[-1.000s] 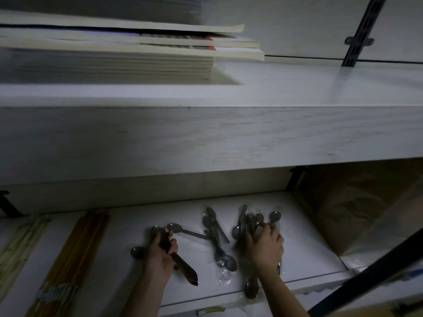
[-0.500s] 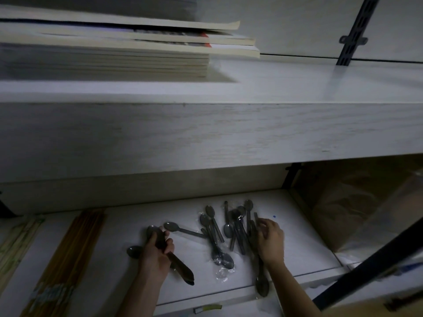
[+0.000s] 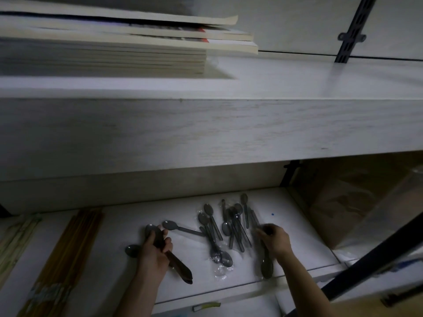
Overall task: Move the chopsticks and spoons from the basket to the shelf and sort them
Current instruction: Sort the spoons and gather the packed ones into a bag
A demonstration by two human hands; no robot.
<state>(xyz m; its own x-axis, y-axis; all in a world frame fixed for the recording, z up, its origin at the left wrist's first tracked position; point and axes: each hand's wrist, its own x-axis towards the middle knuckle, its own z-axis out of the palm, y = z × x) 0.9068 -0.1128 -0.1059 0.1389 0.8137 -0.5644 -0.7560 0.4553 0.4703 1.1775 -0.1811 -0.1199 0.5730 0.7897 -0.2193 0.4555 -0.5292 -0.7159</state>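
Head view, dim light. Both hands work on the lower shelf (image 3: 119,227); the basket is not in view. Left hand (image 3: 154,253) grips a dark-handled spoon (image 3: 180,268), bowl away from the person and handle pointing toward the shelf's front edge. Right hand (image 3: 278,242) has its fingers curled over the handle of a grey spoon (image 3: 266,267); there is motion blur here, so the grip is judged, not certain. The spoon heap (image 3: 232,225) lies between the hands, just beside the right hand and apart from the left. Its long axes run mostly front to back, and some spoons are in clear wrappers. One loose spoon (image 3: 172,225) lies crosswise just beyond the left fingers. Chopsticks (image 3: 75,248) lie bundled well to the left. Judgement: the right hand is better placed to draw from the heap, and lining the spoons up lengthwise is the work outstanding.
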